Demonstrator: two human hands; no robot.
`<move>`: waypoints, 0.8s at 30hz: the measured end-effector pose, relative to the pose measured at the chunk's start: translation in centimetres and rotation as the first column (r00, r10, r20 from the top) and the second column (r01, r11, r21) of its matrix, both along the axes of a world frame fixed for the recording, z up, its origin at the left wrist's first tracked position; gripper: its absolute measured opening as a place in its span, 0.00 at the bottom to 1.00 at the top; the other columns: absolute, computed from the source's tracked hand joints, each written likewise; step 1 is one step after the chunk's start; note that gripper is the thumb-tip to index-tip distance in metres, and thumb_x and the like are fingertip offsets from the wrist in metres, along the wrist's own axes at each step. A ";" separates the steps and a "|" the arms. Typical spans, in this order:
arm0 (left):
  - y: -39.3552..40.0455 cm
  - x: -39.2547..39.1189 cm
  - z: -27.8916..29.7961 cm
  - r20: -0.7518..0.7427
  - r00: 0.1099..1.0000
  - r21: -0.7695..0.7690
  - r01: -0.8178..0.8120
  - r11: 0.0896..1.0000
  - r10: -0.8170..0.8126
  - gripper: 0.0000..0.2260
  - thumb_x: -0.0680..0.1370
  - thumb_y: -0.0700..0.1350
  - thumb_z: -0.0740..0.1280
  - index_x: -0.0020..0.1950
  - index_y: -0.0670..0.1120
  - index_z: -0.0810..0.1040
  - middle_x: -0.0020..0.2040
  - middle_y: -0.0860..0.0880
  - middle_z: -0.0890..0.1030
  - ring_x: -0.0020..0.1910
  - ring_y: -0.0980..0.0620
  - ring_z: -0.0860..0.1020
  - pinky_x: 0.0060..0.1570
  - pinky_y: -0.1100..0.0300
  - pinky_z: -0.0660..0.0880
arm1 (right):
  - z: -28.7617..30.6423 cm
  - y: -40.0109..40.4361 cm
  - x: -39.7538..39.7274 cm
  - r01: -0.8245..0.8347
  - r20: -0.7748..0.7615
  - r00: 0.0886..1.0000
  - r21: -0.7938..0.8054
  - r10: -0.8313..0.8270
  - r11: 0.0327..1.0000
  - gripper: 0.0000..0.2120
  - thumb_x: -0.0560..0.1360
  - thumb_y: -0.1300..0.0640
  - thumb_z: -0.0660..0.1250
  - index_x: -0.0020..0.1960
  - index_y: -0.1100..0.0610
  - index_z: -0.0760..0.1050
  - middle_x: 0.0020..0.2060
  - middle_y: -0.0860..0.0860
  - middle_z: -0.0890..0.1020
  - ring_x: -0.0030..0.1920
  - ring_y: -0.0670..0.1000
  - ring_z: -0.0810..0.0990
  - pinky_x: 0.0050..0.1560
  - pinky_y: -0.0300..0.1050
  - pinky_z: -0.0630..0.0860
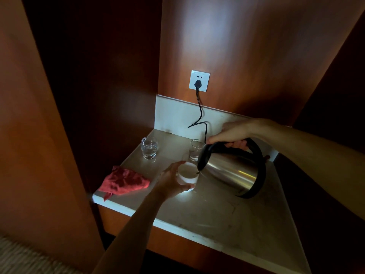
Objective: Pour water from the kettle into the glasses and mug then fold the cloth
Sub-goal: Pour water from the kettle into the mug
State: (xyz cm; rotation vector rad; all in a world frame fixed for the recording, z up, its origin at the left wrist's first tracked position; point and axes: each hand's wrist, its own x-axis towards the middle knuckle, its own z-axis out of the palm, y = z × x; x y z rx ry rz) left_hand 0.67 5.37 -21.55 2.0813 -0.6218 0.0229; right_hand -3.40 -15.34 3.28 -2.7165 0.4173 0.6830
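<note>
My right hand (232, 134) grips the black handle of a steel kettle (233, 172), which is tilted with its spout over a white mug (187, 174). My left hand (170, 180) wraps around the mug's left side on the counter. Two clear glasses stand behind: one (149, 147) at the back left holds some water, the other (195, 149) sits just behind the mug, partly hidden by the kettle. A crumpled red cloth (124, 181) lies at the counter's left front corner.
The pale stone counter (227, 214) sits in a wooden alcove with walls on the left and back. A black cord (200, 113) runs from a wall socket (199, 81) down behind the kettle. The counter's front edge runs diagonally below my left arm.
</note>
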 end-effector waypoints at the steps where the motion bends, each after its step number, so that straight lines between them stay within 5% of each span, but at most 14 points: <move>1: 0.0 0.0 0.0 0.000 1.000 0.007 0.002 1.000 -0.002 0.45 0.58 0.63 0.81 0.71 0.62 0.67 0.65 0.56 0.80 0.58 0.54 0.81 0.59 0.51 0.79 | 0.0 0.0 0.0 0.001 -0.002 1.000 -0.001 -0.001 1.000 0.28 0.70 0.30 0.68 0.33 0.54 0.67 0.25 0.51 0.63 0.24 0.51 0.59 0.29 0.41 0.60; 24: 0.0 0.3 -0.4 -0.003 1.000 -0.015 0.012 1.000 -0.012 0.44 0.58 0.60 0.82 0.72 0.60 0.68 0.64 0.55 0.80 0.58 0.53 0.81 0.60 0.51 0.79 | 0.6 0.9 -0.1 -0.034 -0.014 0.999 -0.048 0.033 0.998 0.27 0.72 0.32 0.67 0.33 0.54 0.67 0.25 0.51 0.62 0.24 0.51 0.59 0.30 0.41 0.63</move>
